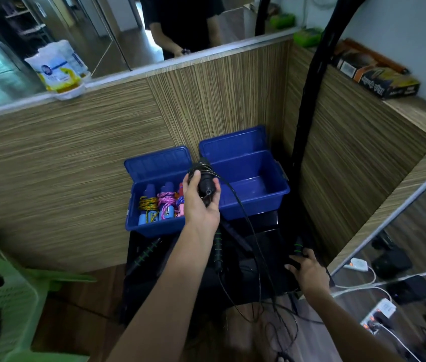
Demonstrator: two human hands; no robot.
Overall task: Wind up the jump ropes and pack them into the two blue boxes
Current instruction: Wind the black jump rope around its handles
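Observation:
Two open blue boxes stand side by side on a black stand. The left box [134,226] holds several wound ropes in yellow, pink and blue. The right box [253,178] has nothing in it. My left hand [200,202] grips a black jump rope bundle [204,178] with cord wrapped around its handles, held in front of the gap between the boxes. A thin black cord [245,226] trails from it down to the floor. My right hand [308,270] reaches down at the stand's right edge, its fingers on a black handle with green rings [298,248].
More black handles with green rings [218,246] lie on the black stand [266,257]. A green plastic basket [5,296] stands at the left. A power strip [379,314] and cables lie on the floor at the right. Wooden partition walls close in behind.

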